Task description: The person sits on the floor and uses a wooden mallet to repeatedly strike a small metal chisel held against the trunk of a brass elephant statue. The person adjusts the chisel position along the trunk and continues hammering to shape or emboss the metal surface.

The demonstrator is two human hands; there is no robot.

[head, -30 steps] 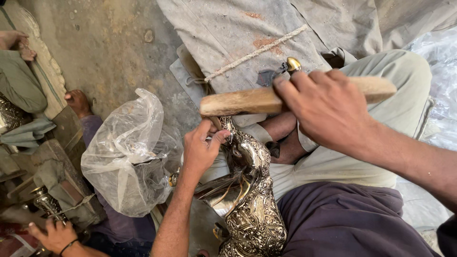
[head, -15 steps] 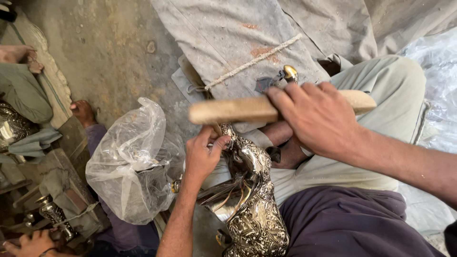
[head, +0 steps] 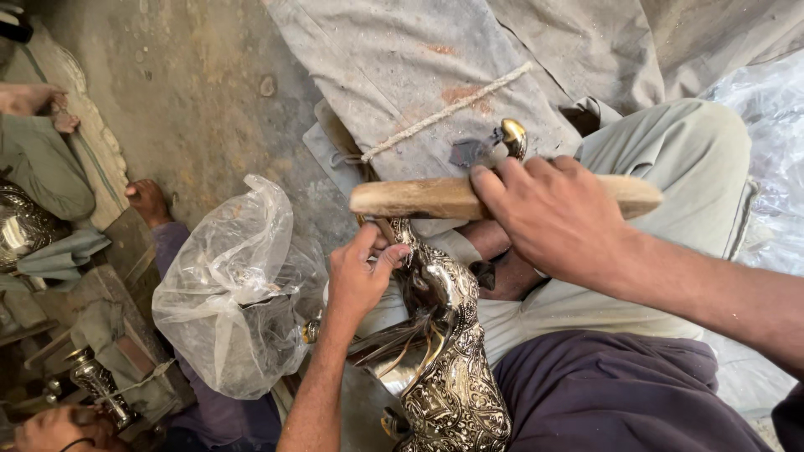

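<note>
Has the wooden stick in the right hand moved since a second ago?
Yes. The wooden stick has dropped away from the rope toward the ornate metal vessel.

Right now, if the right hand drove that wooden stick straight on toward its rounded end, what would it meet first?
Probably nothing close: past the stick's rounded end, the right hand points over dusty ground toward the clear plastic bag, which seems lower. Depth is unclear.

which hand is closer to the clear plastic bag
Left. The left hand grips the engraved metal piece just beside the plastic bag. The right hand holds the wooden stick farther away.
</note>
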